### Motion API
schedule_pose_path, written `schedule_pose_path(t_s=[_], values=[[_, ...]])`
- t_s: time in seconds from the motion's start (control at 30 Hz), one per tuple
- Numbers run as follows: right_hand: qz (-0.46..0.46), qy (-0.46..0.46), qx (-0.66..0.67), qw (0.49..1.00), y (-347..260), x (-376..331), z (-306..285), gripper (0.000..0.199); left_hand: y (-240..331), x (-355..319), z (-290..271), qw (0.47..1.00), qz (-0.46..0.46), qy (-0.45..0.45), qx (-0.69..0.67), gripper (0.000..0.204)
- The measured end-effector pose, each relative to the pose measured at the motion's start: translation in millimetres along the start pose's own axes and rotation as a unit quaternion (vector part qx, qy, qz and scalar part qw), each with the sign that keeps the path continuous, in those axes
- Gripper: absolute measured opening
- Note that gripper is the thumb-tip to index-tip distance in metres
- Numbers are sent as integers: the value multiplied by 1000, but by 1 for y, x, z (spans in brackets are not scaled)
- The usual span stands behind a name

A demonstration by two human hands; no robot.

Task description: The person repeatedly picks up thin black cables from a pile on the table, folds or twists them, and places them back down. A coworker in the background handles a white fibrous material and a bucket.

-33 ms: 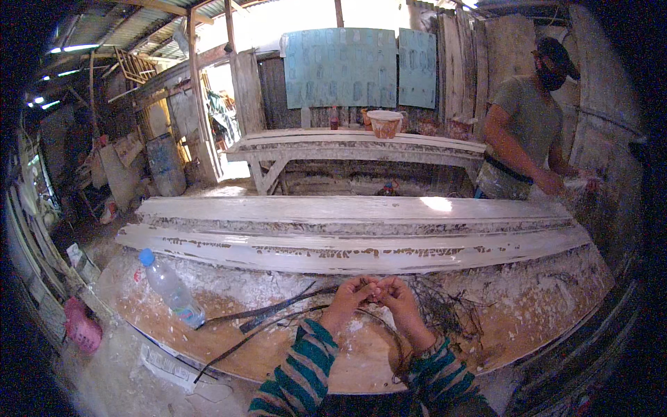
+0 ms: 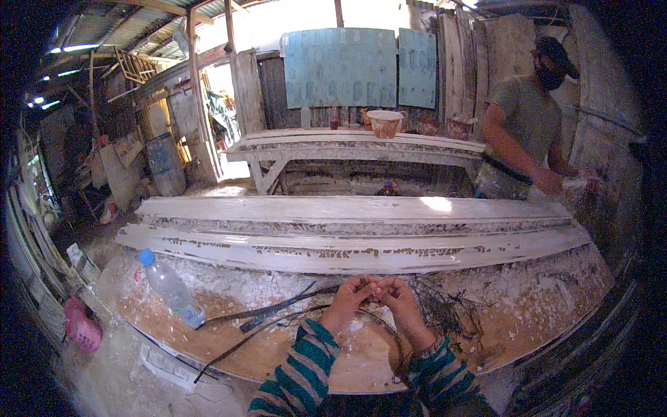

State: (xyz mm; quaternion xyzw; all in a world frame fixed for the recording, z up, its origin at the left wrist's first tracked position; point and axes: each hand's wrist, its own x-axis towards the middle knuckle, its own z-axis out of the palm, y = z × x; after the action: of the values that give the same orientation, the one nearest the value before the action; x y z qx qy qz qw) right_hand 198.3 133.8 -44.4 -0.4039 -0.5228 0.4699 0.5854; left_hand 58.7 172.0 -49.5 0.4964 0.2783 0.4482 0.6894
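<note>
Two long white-painted planks point(image 2: 361, 247) span the dusty tabletop point(image 2: 528, 326); plastic water bottle point(image 2: 170, 288) lies at left. Left hand point(image 2: 349, 300) and right hand point(image 2: 399, 306) meet fingertip to fingertip above the tabletop, pinching a thin dark strand point(image 2: 271, 313).

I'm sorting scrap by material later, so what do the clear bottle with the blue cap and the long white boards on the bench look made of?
The clear bottle with the blue cap looks like thin, glossy plastic: it is see-through. The long white boards appear to be wood under matt white paint or filler, which has flaked off in brown patches along the edges. What coats them cannot be told for sure.
</note>
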Motion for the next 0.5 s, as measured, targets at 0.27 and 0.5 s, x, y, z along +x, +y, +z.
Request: schedule_pose_path(t_s=[0.27, 0.5], values=[[-9, -6, 14, 1000, 1, -1, 6, 19, -3, 6, -14, 998, 32, 18, 53, 27], [11, -33, 85, 996, -23, -13, 15, 13, 1, -1, -10, 958, 120, 79, 249, 29]])
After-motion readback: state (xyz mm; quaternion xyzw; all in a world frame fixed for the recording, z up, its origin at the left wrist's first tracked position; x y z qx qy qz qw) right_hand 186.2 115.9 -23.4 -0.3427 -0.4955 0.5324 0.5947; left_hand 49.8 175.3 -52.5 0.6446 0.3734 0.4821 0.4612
